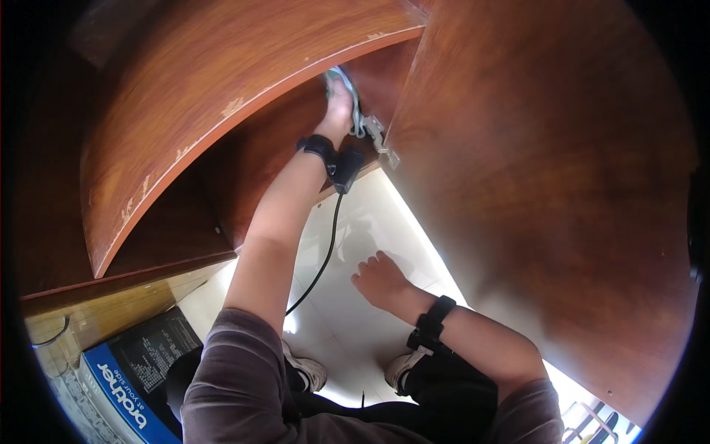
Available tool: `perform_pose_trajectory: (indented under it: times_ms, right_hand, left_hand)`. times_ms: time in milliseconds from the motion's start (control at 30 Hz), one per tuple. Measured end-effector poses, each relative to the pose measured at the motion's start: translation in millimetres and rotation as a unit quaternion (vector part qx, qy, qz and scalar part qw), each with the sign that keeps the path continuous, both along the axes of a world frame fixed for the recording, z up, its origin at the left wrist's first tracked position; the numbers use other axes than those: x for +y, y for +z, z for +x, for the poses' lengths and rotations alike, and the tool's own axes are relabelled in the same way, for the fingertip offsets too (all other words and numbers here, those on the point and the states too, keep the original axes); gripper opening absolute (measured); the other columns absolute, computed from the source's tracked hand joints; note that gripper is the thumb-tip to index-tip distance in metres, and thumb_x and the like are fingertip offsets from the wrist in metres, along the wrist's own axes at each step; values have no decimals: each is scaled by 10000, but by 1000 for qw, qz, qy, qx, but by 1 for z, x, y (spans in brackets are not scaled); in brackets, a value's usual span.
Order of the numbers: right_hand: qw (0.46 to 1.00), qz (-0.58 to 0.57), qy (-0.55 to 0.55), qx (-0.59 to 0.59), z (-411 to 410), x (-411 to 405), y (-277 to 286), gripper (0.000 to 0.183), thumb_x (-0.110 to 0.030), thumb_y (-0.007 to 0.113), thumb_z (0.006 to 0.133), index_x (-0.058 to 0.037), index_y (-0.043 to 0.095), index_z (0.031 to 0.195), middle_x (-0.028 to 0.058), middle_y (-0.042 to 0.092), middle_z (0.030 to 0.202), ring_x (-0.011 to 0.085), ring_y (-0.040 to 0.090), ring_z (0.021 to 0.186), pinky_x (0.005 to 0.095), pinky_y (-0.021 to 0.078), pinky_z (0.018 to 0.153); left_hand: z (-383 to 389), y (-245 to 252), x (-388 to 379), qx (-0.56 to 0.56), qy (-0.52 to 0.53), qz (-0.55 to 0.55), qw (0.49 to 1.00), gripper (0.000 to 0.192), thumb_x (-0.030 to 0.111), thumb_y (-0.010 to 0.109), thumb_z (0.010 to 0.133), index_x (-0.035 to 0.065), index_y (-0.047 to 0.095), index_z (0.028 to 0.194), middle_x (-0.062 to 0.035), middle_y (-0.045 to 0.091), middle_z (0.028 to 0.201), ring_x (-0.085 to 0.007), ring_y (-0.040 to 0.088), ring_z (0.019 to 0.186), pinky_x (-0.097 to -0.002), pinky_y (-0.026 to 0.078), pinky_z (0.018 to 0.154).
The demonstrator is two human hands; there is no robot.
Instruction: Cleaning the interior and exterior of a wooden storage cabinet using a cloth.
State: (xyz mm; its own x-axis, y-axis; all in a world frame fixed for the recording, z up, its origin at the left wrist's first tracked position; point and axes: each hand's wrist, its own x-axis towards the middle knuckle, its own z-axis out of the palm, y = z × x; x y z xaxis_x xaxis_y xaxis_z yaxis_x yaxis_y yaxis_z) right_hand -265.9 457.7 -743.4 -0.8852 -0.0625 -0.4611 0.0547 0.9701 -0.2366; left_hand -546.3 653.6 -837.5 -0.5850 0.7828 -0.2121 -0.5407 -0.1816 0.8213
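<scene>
My left hand [339,105] reaches under the curved wooden shelf [244,102] into the cabinet. It presses a light green and white cloth [355,100] against the inner side panel, close to a metal hinge [380,139]; the fingertips are partly hidden. My right hand [381,280] hangs over the pale tiled floor with its fingers curled in and nothing visible in it. Both wrists wear black straps with small devices, and a black cable runs from the left one.
A large wooden cabinet door [532,183] stands open on the right. At the lower left is a blue and black Brother box [119,388]. A wire rack [591,424] shows at the lower right. My shoes are on the floor below.
</scene>
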Motion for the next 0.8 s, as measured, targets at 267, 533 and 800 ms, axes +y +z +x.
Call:
perform_pose_trajectory:
  times_ms: [267,533,800]
  right_hand:
    - [1000,0,-10,-7,2,0,0,156,-91,459,770,-83,589,857,75,553,789,227,537,802,353,383,794]
    - [999,25,22,1,-5,-7,7,165,-115,465,790,-100,615,858,57,582,825,206,546,827,325,354,759]
    - [997,50,57,-20,-16,-18,30,159,-105,475,767,-100,600,866,68,571,838,218,541,854,347,373,803]
  left_hand:
    - [-81,35,3,241,46,-72,967,414,354,344,904,8,473,1092,-141,531,1032,-292,488,958,-372,375,862]
    - [15,166,-34,519,83,-60,848,404,282,330,912,-42,444,1124,-182,482,1136,-305,439,1058,-373,336,925]
    - [115,162,-70,415,82,59,904,568,205,295,908,-88,30,1316,-270,-15,1386,-344,-4,1303,-344,33,1061]
